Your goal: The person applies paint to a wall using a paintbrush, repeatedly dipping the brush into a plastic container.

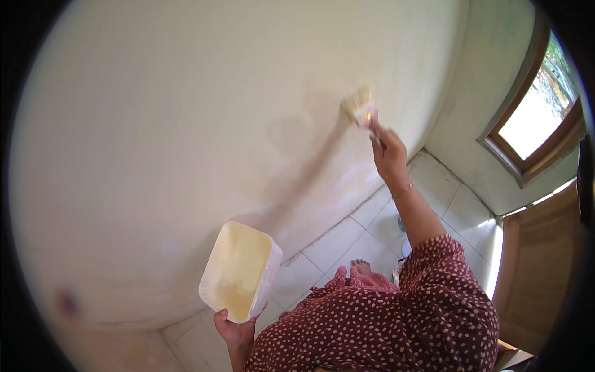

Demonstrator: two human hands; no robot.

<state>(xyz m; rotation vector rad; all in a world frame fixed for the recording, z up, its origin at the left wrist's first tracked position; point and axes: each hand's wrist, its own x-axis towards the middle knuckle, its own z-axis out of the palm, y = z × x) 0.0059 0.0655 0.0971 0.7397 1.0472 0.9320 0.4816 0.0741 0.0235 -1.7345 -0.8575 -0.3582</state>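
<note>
My right hand (390, 151) grips the handle of a wide flat paintbrush (360, 107), its pale bristles pointing up at the wall. The bristles appear to be against the pale wall (162, 116), though slight blur leaves contact uncertain. Lower down, my left hand (238, 331) holds a white rectangular plastic tub (274, 265) by its near end, thumb over the rim. Pale yellow paint (234, 297) lies in the bottom of the tub, which tilts so its inside faces me. The arm and brush cast a shadow on the wall.
A wood-framed window (530, 135) is set in the adjoining wall (492, 60) at right. Below it stands a brown wooden panel (534, 274). White floor tiles (334, 242) run along the wall's foot. Partly hidden items, one a green object (401, 223), sit on the floor behind my right arm.
</note>
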